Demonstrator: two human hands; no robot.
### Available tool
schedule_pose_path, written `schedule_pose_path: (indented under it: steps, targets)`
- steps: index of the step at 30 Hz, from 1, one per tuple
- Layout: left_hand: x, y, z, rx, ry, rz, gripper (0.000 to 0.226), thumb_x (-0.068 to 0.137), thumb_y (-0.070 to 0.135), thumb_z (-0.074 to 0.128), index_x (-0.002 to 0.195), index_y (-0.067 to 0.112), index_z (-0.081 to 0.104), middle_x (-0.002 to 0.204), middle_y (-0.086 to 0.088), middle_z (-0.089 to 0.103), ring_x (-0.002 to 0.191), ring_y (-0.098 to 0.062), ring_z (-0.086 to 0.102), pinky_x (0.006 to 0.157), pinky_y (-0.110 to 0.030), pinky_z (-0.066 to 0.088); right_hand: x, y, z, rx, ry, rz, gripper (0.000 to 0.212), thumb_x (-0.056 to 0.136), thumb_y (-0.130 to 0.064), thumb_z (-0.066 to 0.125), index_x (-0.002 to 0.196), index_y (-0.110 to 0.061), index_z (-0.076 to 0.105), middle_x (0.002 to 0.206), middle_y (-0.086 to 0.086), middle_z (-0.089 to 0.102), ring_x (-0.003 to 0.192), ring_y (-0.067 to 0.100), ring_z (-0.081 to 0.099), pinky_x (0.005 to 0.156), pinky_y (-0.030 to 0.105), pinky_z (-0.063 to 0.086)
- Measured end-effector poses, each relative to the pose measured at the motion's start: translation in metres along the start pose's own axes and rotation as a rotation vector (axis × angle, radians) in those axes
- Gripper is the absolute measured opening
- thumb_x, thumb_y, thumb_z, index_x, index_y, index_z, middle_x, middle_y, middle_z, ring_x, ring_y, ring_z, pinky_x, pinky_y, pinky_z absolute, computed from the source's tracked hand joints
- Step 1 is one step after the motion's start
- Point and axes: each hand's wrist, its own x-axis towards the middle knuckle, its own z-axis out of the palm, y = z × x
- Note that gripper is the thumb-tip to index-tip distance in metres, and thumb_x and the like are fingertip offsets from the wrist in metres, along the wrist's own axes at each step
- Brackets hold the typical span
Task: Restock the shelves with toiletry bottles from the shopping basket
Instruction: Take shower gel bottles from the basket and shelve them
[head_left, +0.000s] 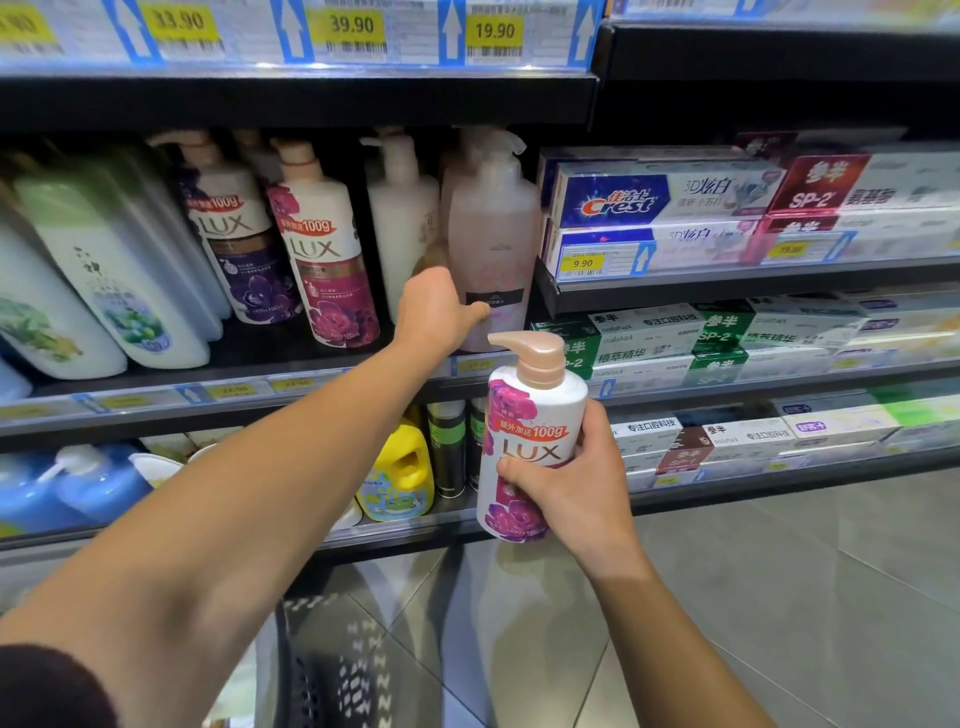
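At the middle shelf (156, 400) of a shop display, the person's left hand (434, 312) reaches forward and touches a pale pink pump bottle (493, 244) standing upright at the shelf's right end. The thumb lies against the bottle's lower front, near its dark label; the fingers are hidden behind the hand, so whether they grip the bottle cannot be told. Just left of this bottle stands a cream pump bottle (402, 208), and further left a white and magenta LUX bottle (327, 249) and a white and purple LUX bottle (239, 234), both leaning.

Lower and nearer the camera, the right hand (571, 488) is wrapped around a white LUX pump bottle (524, 415) with magenta flowers and a rose-gold pump, held upright in the air in front of the shelf edge, thumb across the label.

To the right, toothpaste boxes (660, 200), some marked Crest, fill narrower shelves. On the shelf below sit a yellow jug (397, 478) and blue bottles (78, 488). A dark shopping basket (322, 670) shows at the bottom of the view on the grey tiled floor (779, 571), partly hidden by the left forearm.
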Motion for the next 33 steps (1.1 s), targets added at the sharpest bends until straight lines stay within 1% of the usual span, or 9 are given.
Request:
schedule_pose_path:
  steps: [4, 6, 8, 11, 17, 22, 27, 30, 33]
  targets:
    - [-0.03, -0.016, -0.028, -0.221, -0.034, 0.06, 0.047, 0.08, 0.013, 0.072, 0.123, 0.013, 0.053, 0.111, -0.001, 0.058, 0.09, -0.017, 0.061, 0.073, -0.024, 0.051, 0.002, -0.006, -0.001, 0.017, 0.0, -0.003, 0.062, 0.057, -0.012, 0.089, 0.102, -0.036, 0.054, 0.093, -0.017, 0.069, 0.086, 0.0, 0.066, 0.08, 0.037, 0.058]
    - [-0.056, -0.028, -0.04, -0.419, -0.196, 0.13, 0.056, 0.076, -0.004, 0.068, 0.126, 0.019, 0.056, 0.12, -0.004, 0.062, 0.091, -0.017, 0.067, 0.077, -0.022, 0.054, 0.003, -0.009, -0.001, 0.028, -0.005, -0.005, 0.059, 0.058, -0.013, 0.089, 0.1, -0.036, 0.055, 0.093, -0.02, 0.069, 0.084, -0.001, 0.066, 0.078, 0.035, 0.057]
    - [-0.08, -0.041, -0.047, -0.491, -0.378, 0.171, 0.06, 0.072, -0.014, 0.066, 0.125, 0.014, 0.058, 0.121, -0.009, 0.063, 0.1, -0.022, 0.066, 0.084, -0.033, 0.056, 0.004, -0.014, 0.001, 0.056, -0.001, -0.008, 0.057, 0.058, -0.013, 0.089, 0.1, -0.033, 0.057, 0.093, -0.016, 0.07, 0.084, 0.001, 0.068, 0.078, 0.035, 0.057]
    - [-0.107, -0.053, -0.05, -0.513, -0.579, 0.171, 0.063, 0.074, -0.007, 0.075, 0.13, 0.013, 0.055, 0.122, -0.005, 0.064, 0.109, -0.017, 0.063, 0.089, -0.03, 0.054, 0.004, -0.02, 0.009, 0.082, 0.006, -0.03, 0.057, 0.057, -0.01, 0.088, 0.101, -0.03, 0.058, 0.092, -0.013, 0.071, 0.084, 0.004, 0.069, 0.075, 0.032, 0.057]
    - [-0.135, -0.055, -0.037, -0.355, -0.453, 0.178, 0.058, 0.068, 0.021, 0.086, 0.119, 0.016, 0.059, 0.108, 0.006, 0.069, 0.099, -0.009, 0.065, 0.086, -0.037, 0.055, 0.002, -0.028, 0.028, 0.104, -0.012, -0.071, 0.061, 0.055, -0.003, 0.089, 0.104, -0.026, 0.059, 0.093, -0.008, 0.072, 0.085, 0.005, 0.069, 0.066, 0.019, 0.053]
    - [-0.138, -0.061, -0.044, -0.422, -0.401, 0.142, 0.063, 0.062, 0.021, 0.087, 0.117, 0.031, 0.057, 0.105, 0.018, 0.069, 0.093, 0.007, 0.062, 0.079, -0.011, 0.049, 0.0, -0.03, 0.038, 0.117, -0.059, -0.085, 0.058, 0.056, 0.0, 0.086, 0.096, -0.031, 0.058, 0.092, -0.008, 0.071, 0.085, 0.006, 0.069, 0.071, 0.027, 0.056]
    - [-0.139, -0.065, -0.051, -0.485, -0.412, 0.105, 0.065, 0.061, 0.025, 0.084, 0.121, 0.02, 0.059, 0.111, 0.007, 0.071, 0.102, -0.011, 0.067, 0.092, -0.039, 0.054, -0.001, -0.031, 0.045, 0.129, -0.085, -0.116, 0.057, 0.054, -0.013, 0.085, 0.099, -0.034, 0.057, 0.092, -0.015, 0.071, 0.085, 0.003, 0.068, 0.068, 0.022, 0.054]
    - [-0.141, -0.067, -0.056, -0.502, -0.398, 0.116, 0.062, 0.065, 0.02, 0.085, 0.121, 0.019, 0.06, 0.113, 0.005, 0.07, 0.103, -0.012, 0.067, 0.094, -0.042, 0.053, -0.003, -0.032, 0.05, 0.121, -0.123, -0.117, 0.062, 0.052, -0.029, 0.083, 0.106, -0.041, 0.053, 0.1, -0.017, 0.069, 0.093, 0.004, 0.067, 0.078, 0.031, 0.055]
    - [-0.137, -0.069, -0.067, -0.484, -0.324, 0.131, 0.06, 0.071, 0.018, 0.086, 0.125, 0.019, 0.058, 0.116, 0.007, 0.069, 0.106, -0.008, 0.065, 0.096, -0.038, 0.051, -0.003, -0.032, 0.051, 0.167, -0.15, -0.127, 0.079, 0.055, -0.033, 0.081, 0.124, -0.044, 0.044, 0.124, -0.015, 0.06, 0.113, 0.001, 0.059, 0.097, 0.028, 0.048]
